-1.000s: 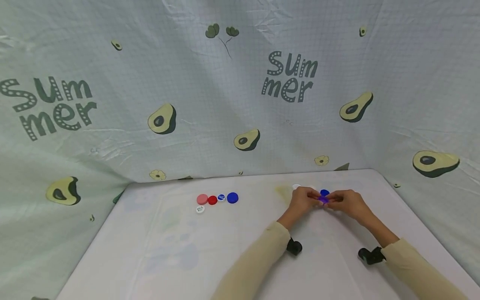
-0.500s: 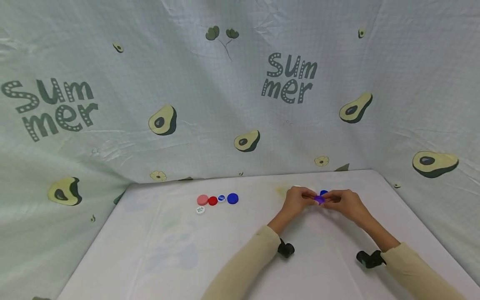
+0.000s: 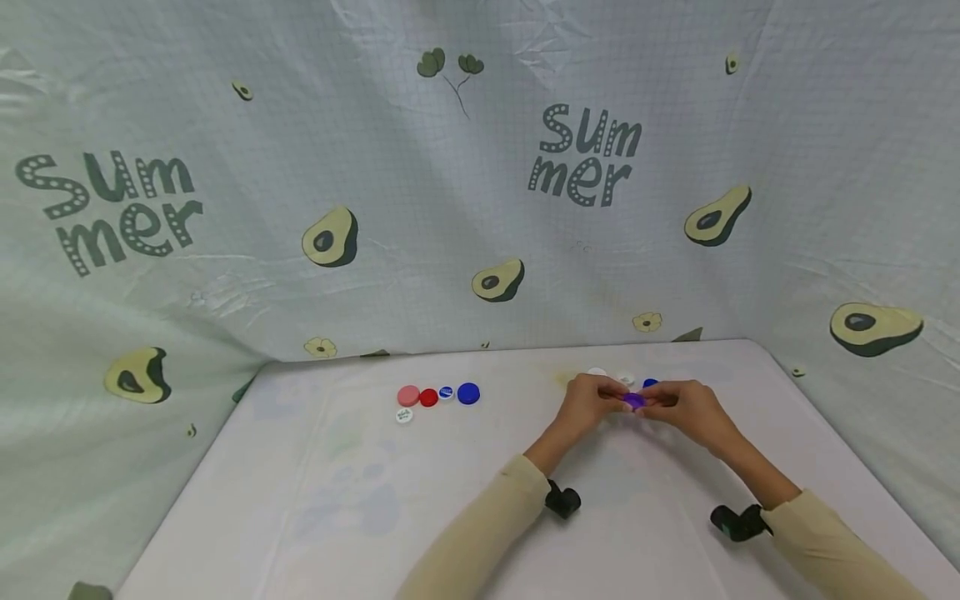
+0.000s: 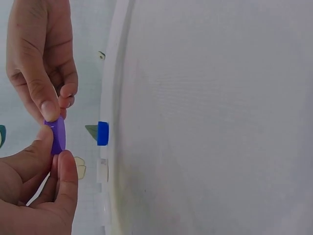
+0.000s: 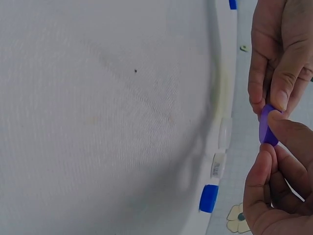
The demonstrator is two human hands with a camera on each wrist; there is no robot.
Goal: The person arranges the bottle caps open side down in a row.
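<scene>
A purple bottle cap point(image 3: 633, 401) is held up off the table between both hands. My left hand point(image 3: 585, 404) pinches its left side between thumb and fingers. On the other side, my right hand point(image 3: 693, 408) pinches it too. Both wrist views show the purple cap point(image 4: 58, 135) tilted on edge, with fingertips of both hands on it. Just behind the hands stand a blue cap point(image 5: 209, 198), a white cap with print point(image 5: 218, 165) and a plain white cap point(image 5: 225, 133), partly hidden by the hands in the head view.
Further left on the white table point(image 3: 337, 533) lie a pink cap point(image 3: 408, 396), a red cap point(image 3: 429, 397), a small blue-and-white cap point(image 3: 446, 392), a blue cap point(image 3: 468, 393) and a white printed cap point(image 3: 404, 415). A patterned curtain point(image 3: 420, 183) hangs behind the table.
Both hands have shifted slightly left with the purple cap, the left forearm most. The printed white cap behind them has come into sight. The row of caps on the left stays put.
</scene>
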